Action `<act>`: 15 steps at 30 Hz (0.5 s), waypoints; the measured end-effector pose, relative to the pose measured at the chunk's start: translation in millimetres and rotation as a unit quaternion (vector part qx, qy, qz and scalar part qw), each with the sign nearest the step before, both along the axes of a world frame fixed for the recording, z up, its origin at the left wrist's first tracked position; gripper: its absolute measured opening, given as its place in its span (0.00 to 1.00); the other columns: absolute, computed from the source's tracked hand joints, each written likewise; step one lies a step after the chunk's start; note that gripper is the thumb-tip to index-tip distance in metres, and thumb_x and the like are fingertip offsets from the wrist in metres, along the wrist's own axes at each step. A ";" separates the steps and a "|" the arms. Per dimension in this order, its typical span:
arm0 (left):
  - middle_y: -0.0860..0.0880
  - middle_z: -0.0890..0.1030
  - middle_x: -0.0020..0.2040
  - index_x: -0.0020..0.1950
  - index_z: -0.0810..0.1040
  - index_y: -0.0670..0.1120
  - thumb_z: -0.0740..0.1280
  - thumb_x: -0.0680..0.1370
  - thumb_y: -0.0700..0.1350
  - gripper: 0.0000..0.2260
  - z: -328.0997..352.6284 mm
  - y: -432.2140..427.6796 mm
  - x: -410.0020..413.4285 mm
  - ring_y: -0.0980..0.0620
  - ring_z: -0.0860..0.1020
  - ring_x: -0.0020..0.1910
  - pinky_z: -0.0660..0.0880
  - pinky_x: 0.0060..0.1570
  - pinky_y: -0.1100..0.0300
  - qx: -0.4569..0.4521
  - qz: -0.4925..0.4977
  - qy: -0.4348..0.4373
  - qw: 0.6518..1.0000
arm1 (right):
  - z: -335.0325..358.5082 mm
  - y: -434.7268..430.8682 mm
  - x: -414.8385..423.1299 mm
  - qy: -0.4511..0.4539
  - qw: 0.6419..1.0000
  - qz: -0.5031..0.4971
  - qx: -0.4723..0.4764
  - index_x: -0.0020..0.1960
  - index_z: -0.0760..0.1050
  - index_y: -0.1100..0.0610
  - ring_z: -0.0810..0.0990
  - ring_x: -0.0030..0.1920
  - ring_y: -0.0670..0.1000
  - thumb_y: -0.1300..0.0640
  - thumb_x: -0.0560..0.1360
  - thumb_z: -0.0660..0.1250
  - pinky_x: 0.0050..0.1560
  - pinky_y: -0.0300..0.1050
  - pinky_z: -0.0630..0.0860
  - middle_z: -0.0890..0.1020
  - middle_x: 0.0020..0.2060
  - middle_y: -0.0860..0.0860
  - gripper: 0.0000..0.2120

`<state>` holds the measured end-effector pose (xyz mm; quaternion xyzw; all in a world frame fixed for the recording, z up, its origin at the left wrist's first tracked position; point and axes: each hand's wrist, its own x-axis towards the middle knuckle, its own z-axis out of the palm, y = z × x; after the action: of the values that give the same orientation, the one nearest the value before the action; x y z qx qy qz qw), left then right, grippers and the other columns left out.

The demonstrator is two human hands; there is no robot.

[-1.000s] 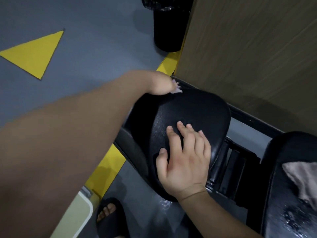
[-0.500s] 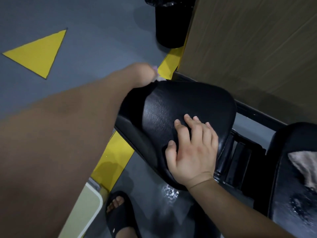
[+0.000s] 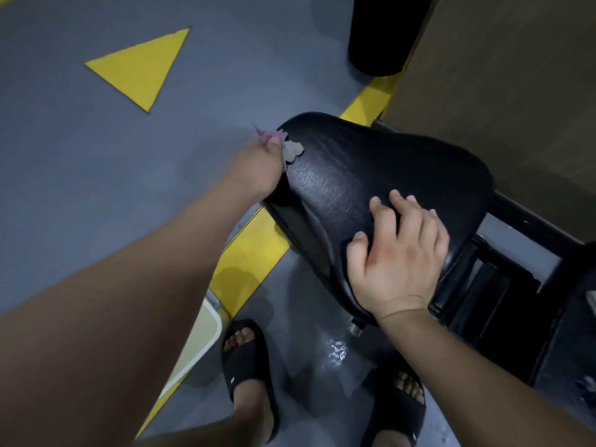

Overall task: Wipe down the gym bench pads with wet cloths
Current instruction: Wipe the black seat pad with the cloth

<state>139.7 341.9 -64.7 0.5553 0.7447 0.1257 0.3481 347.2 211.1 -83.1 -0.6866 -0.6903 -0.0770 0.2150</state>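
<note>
Grey floor [image 3: 80, 175], yellow triangle [image 3: 142, 66] — left hand [image 3: 258, 169] grips cloth [image 3: 292, 150], right hand [image 3: 400, 259] lies flat on pad [image 3: 387, 162].

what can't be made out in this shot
Head view only.
Most of the cloth is hidden inside the left hand.
The bin is cut off by the top edge.
The second pad is cut off by the right edge.
The pad under the right hand is covered by it.
</note>
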 end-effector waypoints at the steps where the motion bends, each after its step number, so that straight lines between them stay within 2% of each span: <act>1: 0.40 0.70 0.77 0.79 0.66 0.46 0.46 0.88 0.50 0.22 -0.3 -6.2 0.5 0.42 0.68 0.75 0.62 0.71 0.57 -0.009 0.000 -0.002 1.000 | -0.1 -0.6 0.4 0.000 1.000 -0.003 0.003 0.64 0.79 0.58 0.73 0.68 0.62 0.50 0.73 0.64 0.75 0.59 0.60 0.77 0.66 0.58 0.23; 4: 0.47 0.64 0.80 0.81 0.61 0.49 0.45 0.88 0.50 0.22 5.9 -10.3 2.8 0.46 0.64 0.78 0.61 0.76 0.53 -0.036 0.037 -0.065 0.997 | -1.9 0.4 1.8 -0.002 1.000 -0.004 0.008 0.65 0.78 0.58 0.72 0.69 0.62 0.50 0.73 0.64 0.74 0.60 0.61 0.77 0.67 0.58 0.23; 6: 0.50 0.58 0.82 0.82 0.59 0.48 0.45 0.89 0.49 0.21 10.3 -5.7 6.6 0.51 0.57 0.81 0.54 0.77 0.60 -0.042 0.085 -0.116 0.989 | -3.1 -0.1 2.2 -0.005 1.000 -0.004 0.007 0.65 0.78 0.57 0.72 0.69 0.61 0.50 0.73 0.64 0.74 0.61 0.62 0.77 0.67 0.58 0.23; 8: 0.48 0.59 0.82 0.81 0.62 0.46 0.46 0.89 0.48 0.21 7.3 -2.4 11.3 0.52 0.56 0.81 0.52 0.70 0.67 -0.009 0.112 -0.130 0.985 | -2.7 -0.5 2.2 -0.002 1.000 -0.003 0.008 0.65 0.78 0.57 0.72 0.69 0.61 0.50 0.73 0.64 0.74 0.61 0.62 0.77 0.67 0.58 0.23; 12: 0.44 0.73 0.73 0.73 0.70 0.41 0.51 0.88 0.47 0.18 -13.9 -20.9 19.2 0.48 0.69 0.73 0.58 0.52 0.73 0.051 0.182 -0.150 0.970 | -2.4 -0.9 0.7 -0.001 1.000 -0.001 0.007 0.65 0.78 0.57 0.71 0.69 0.61 0.50 0.73 0.63 0.74 0.61 0.62 0.77 0.67 0.57 0.22; 13: 0.43 0.74 0.71 0.72 0.69 0.41 0.52 0.88 0.46 0.17 -18.8 -29.8 24.5 0.47 0.72 0.71 0.59 0.51 0.73 0.062 0.207 -0.168 0.962 | -2.4 -0.6 1.2 -0.002 1.000 -0.003 0.007 0.65 0.78 0.56 0.71 0.70 0.61 0.50 0.73 0.63 0.74 0.61 0.61 0.77 0.67 0.57 0.22; 15: 0.44 0.76 0.68 0.72 0.66 0.40 0.56 0.87 0.47 0.17 -26.1 -50.6 37.8 0.46 0.75 0.67 0.63 0.55 0.71 0.084 0.264 -0.206 0.939 | -2.2 -1.5 1.7 -0.004 1.000 -0.005 0.004 0.65 0.78 0.56 0.72 0.70 0.61 0.50 0.74 0.62 0.74 0.61 0.61 0.77 0.67 0.57 0.22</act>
<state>177.5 291.3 -90.7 0.3281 0.7634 0.3867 0.4000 348.9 209.5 -85.4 -0.6887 -0.6876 -0.0832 0.2142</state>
